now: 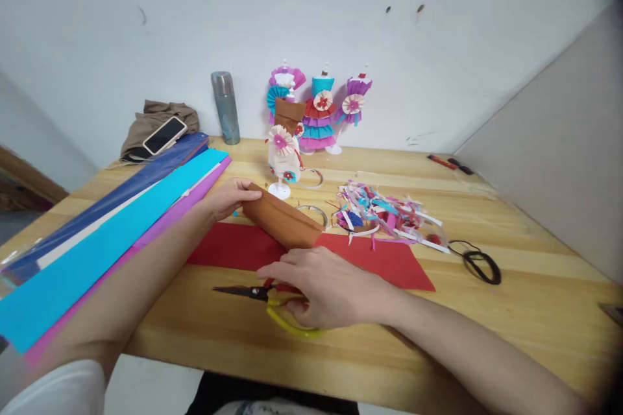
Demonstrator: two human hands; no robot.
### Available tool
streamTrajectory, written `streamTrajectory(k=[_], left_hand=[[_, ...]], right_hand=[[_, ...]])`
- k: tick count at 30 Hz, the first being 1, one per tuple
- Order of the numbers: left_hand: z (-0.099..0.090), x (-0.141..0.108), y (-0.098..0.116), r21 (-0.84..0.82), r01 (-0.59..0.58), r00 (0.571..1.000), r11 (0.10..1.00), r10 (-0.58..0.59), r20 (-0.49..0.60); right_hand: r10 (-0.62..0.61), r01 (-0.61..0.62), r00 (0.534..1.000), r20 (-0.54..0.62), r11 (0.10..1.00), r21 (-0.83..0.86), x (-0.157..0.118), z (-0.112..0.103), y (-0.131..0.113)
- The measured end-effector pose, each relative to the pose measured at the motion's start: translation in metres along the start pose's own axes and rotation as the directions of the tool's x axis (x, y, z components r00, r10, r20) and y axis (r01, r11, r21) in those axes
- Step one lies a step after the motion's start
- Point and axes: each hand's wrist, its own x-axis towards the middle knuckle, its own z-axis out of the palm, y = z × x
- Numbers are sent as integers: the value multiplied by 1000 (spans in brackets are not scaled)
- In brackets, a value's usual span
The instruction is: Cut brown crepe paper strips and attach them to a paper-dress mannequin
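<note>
Left hand (232, 200), beyond the far edge of the red paper (226, 248), had thumb and fingers closed in a pinch on one corner of the brown paper (282, 215), which slanted over the red paper. Right hand (324, 288) was at the red paper's near edge, fingers half curled over the handle end of the scissors (260, 293); could not tell whether they gripped. Paper scraps (382, 207) lay just beyond the red paper.

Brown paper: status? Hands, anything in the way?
Left hand pinching brown paper at its far-left end. Right hand over handles of scissors, grip unclear. Red paper lies beneath brown.
</note>
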Motion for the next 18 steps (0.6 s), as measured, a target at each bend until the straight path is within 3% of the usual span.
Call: streamTrajectory(k=[2,4,8,10,12,16,18], left_hand=[[-1,1,-1,1,-9,1000,1000,9,3],[-2,1,-2,-4,-14,1000,1000,14,6],[-2,-1,-1,27,-23,998,999,21,53],[-2,-1,0,29,-44,996,999,41,80],[-3,-2,0,17,-53,995,998,52,83],[-4,-2,0,29,-53,997,998,52,50],[-4,-2,0,33,-58,997,998,57,53]], right_hand=[[-26,30,999,-20,971,239,-4,-8,0],[-40,60,998,-51,880,472,-9,-16,4],[-28,207,974,-225,517,831,-21,-35,27],[11,299,941,-338,443,845,-27,-45,40],[70,300,923,-379,491,818,-30,-52,50],[246,97,849,-468,798,595,-20,-48,62],[259,31,815,-519,874,485,-10,-38,66]])
